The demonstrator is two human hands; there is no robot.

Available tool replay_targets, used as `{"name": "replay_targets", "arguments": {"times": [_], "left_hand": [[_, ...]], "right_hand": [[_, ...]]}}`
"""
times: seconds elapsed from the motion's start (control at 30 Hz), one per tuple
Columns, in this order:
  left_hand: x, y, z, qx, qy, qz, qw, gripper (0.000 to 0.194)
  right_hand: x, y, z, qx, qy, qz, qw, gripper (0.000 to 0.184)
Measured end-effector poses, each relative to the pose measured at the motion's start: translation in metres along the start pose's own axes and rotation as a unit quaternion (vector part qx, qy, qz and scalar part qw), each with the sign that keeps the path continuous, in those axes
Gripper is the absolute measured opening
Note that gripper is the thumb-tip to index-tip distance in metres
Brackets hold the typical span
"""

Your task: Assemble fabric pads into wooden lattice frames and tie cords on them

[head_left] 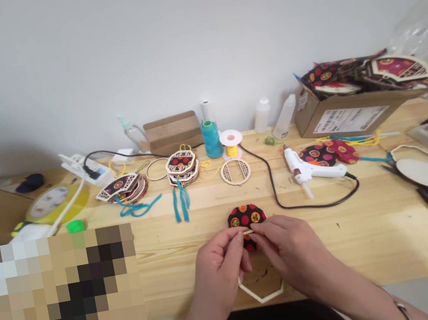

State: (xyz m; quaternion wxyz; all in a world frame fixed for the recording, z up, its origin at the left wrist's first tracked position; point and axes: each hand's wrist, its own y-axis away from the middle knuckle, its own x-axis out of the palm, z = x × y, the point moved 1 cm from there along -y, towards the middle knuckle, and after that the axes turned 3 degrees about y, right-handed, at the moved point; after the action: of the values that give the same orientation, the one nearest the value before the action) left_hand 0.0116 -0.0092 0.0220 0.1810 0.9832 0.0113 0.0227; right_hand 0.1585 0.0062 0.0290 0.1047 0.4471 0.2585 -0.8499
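At the near edge of the worktop [170,289], as seen from where I stand: two bare hands, fingertips close together.

Left hand [215,262]: grip drawn to a narrow pinch, thumb and forefinger pressed on one end of a pale strip [247,232]; the other fingers curled beneath.

Right hand [295,245]: grip equally narrow, thumb and forefinger on the strip's other end; the remaining fingers folded, partly out of sight.

Pale strip: one, short, thin, held level between the two pinches, in front of the cloth disc.

Patterned cloth disc [244,214]: one, black with red and orange roundels, flat on the worktop just beyond the fingers, its lower part partly covered by them.

Pale angled frame [273,296]: one, its lower corner showing below and between the hands; whether it joins the strip, I cannot tell, the hands being in the way.

Beyond the cloth disc: a round lattice piece [228,173], lying flat; a yellow thread spool [232,151]; beside it a teal thread cone [213,141]; to their left, a stack of lattice pieces [182,162] with teal tassels.

To the right: a white glue gun [323,170], black-corded, near a cardboard box [339,119] filled with patterned pieces.
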Motion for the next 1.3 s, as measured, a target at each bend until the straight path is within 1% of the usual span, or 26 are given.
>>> {"name": "replay_targets", "arguments": {"times": [0.13, 0.23, 0.3, 0.37, 0.5, 0.6, 0.7, 0.8, 0.97, 1.0, 1.07, 1.1, 1.2, 1.23, 1.27, 1.3], "left_hand": [[0.0, 0.0, -0.002, 0.004, -0.01, -0.001, 1.0, 0.028], [-0.001, 0.001, -0.005, 0.006, -0.006, -0.009, 1.0, 0.028], [-0.001, 0.001, -0.006, 0.002, 0.005, -0.019, 1.0, 0.029], [-0.003, 0.001, -0.006, 0.0, 0.017, -0.026, 1.0, 0.03], [-0.004, 0.0, -0.003, -0.006, 0.056, -0.019, 0.998, 0.031], [-0.005, 0.002, -0.003, -0.024, 0.113, -0.008, 0.993, 0.036], [-0.006, 0.003, -0.004, -0.05, 0.159, -0.014, 0.986, 0.045], [-0.007, 0.002, -0.005, -0.042, 0.171, -0.011, 0.984, 0.046], [-0.007, -0.001, 0.001, 0.009, 0.139, 0.0, 0.99, 0.038], [-0.007, -0.002, 0.001, 0.02, 0.131, 0.003, 0.991, 0.037], [-0.006, -0.004, 0.001, 0.038, 0.115, 0.0, 0.993, 0.037], [-0.006, -0.005, -0.001, 0.045, 0.106, -0.003, 0.993, 0.037], [-0.005, -0.007, -0.006, 0.069, 0.08, -0.006, 0.994, 0.033], [-0.005, -0.007, -0.008, 0.08, 0.073, -0.005, 0.994, 0.03], [-0.004, -0.007, -0.009, 0.09, 0.065, -0.005, 0.994, 0.027], [-0.004, -0.007, -0.01, 0.098, 0.058, -0.007, 0.994, 0.024]], "right_hand": [[0.003, 0.003, 0.001, 0.003, 0.001, -0.01, 1.0, 0.023], [0.001, 0.004, 0.0, 0.017, -0.032, -0.019, 0.999, 0.024], [-0.003, 0.004, -0.001, 0.053, -0.084, -0.019, 0.995, 0.023], [-0.007, 0.002, -0.003, 0.108, -0.152, 0.0, 0.982, 0.022], [-0.011, -0.001, -0.005, 0.232, -0.272, 0.054, 0.932, 0.021], [-0.011, -0.004, -0.007, 0.31, -0.34, 0.057, 0.886, 0.025], [-0.009, -0.006, -0.01, 0.354, -0.392, 0.044, 0.848, 0.03], [-0.007, -0.007, -0.013, 0.377, -0.409, 0.032, 0.83, 0.033], [-0.006, -0.007, -0.015, 0.39, -0.429, 0.031, 0.815, 0.032], [-0.007, -0.007, -0.014, 0.391, -0.44, 0.032, 0.808, 0.032], [-0.006, -0.007, -0.013, 0.391, -0.487, 0.052, 0.779, 0.034], [-0.006, -0.006, -0.011, 0.39, -0.52, 0.072, 0.757, 0.035], [-0.002, -0.004, -0.007, 0.394, -0.607, 0.135, 0.676, 0.038], [0.0, -0.002, -0.006, 0.399, -0.621, 0.148, 0.658, 0.037], [0.001, -0.001, -0.005, 0.402, -0.627, 0.163, 0.647, 0.037], [0.003, 0.0, -0.004, 0.404, -0.625, 0.181, 0.642, 0.037]]}}
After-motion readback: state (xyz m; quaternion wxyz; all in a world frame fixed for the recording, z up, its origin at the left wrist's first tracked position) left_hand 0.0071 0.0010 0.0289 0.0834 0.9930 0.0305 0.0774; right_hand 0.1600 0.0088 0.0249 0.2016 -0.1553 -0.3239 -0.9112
